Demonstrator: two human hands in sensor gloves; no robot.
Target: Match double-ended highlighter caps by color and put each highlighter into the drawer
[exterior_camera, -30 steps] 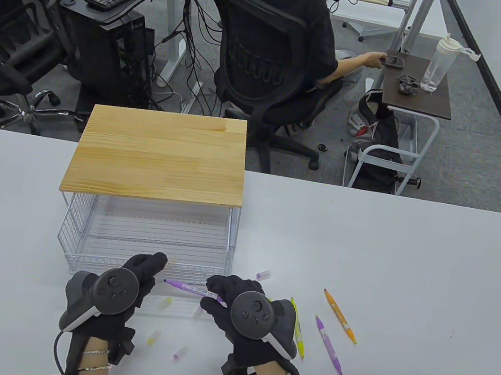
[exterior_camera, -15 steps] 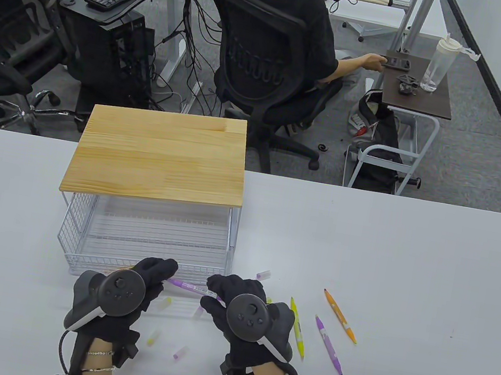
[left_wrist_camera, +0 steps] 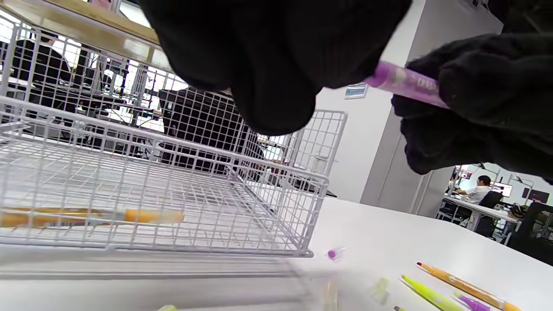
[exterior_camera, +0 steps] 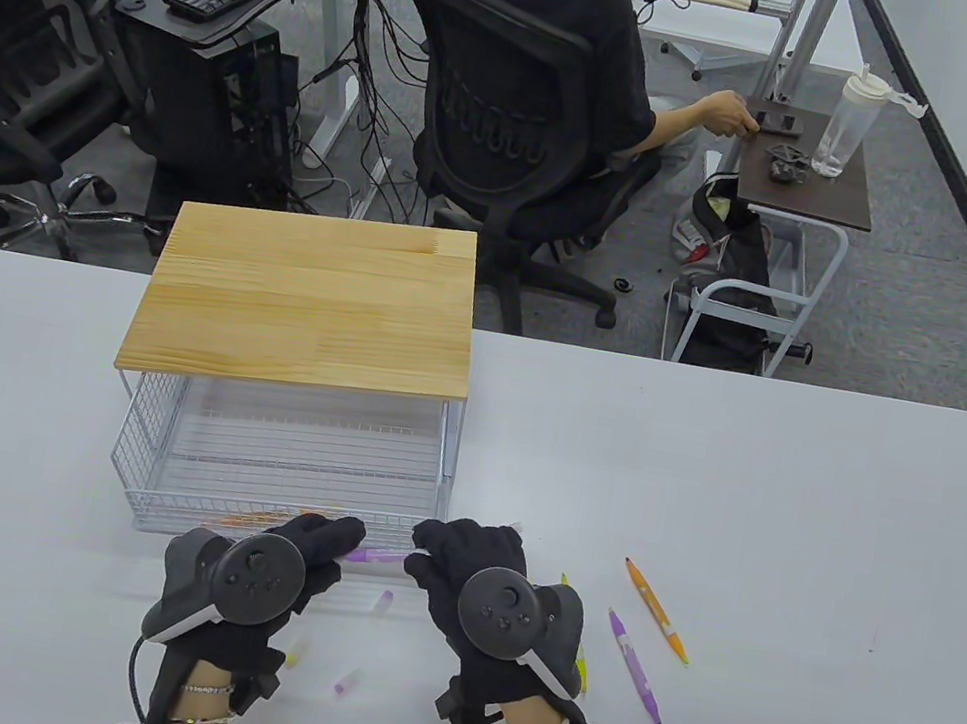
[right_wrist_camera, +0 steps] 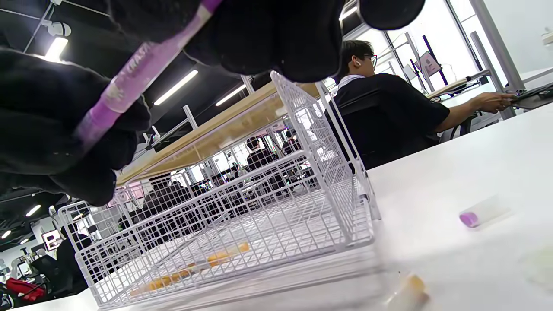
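A purple highlighter (exterior_camera: 377,557) is held level just in front of the white wire drawer (exterior_camera: 153,455). My right hand (exterior_camera: 431,562) grips its right part. My left hand (exterior_camera: 338,541) pinches its left end, which the fingers hide. In the left wrist view the purple highlighter (left_wrist_camera: 406,82) runs from my left fingers (left_wrist_camera: 276,65) into the right hand. The right wrist view shows the same purple highlighter (right_wrist_camera: 134,77) in gloved fingers. An orange highlighter (exterior_camera: 263,519) lies in the drawer, near its front wall. Loose caps (exterior_camera: 385,602) lie below the hands.
An orange highlighter (exterior_camera: 657,610), a purple highlighter (exterior_camera: 634,668) and a yellow-green highlighter (exterior_camera: 578,665), half hidden by my right hand, lie to the right. A purple cap (exterior_camera: 347,682) and a yellow cap (exterior_camera: 296,653) lie nearer me. A wooden top (exterior_camera: 306,314) covers the drawer frame.
My left hand has moved right and closed over the highlighter's left tip, which showed bare a second ago. Both hands have drifted a little toward the drawer.
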